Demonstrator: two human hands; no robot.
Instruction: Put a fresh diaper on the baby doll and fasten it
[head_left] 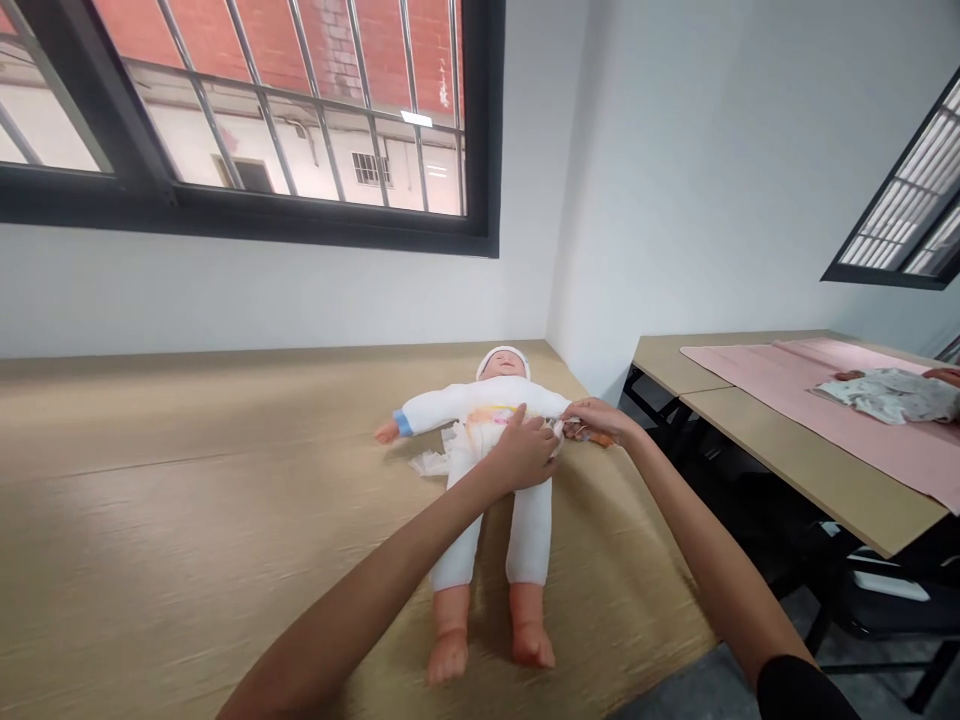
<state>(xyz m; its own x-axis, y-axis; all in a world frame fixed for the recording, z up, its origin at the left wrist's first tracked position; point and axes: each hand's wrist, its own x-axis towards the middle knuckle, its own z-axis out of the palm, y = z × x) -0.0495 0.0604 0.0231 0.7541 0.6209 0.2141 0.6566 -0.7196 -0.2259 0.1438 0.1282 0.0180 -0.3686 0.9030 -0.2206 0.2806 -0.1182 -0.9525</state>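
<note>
A baby doll (495,395) in white clothes and a white cap lies on its back on the wooden table, bare feet towards me. Around its hips is a white diaper (487,425) with a coloured print on the front. One side wing of the diaper (431,462) sticks out loose at the left. My left hand (525,450) lies over the front of the diaper, its fingers curled at the right edge. At the doll's right-hand side in view, my right hand (604,418) pinches the diaper's side, close to the doll's arm; its fingertips are partly hidden.
The wooden table (187,500) meets the white wall below a barred window (315,110). To the right, across a gap, another table (810,480) bears a pink cloth (795,400) and a second doll in pale patterned clothes (892,395). Dark chairs (885,610) stand beneath it.
</note>
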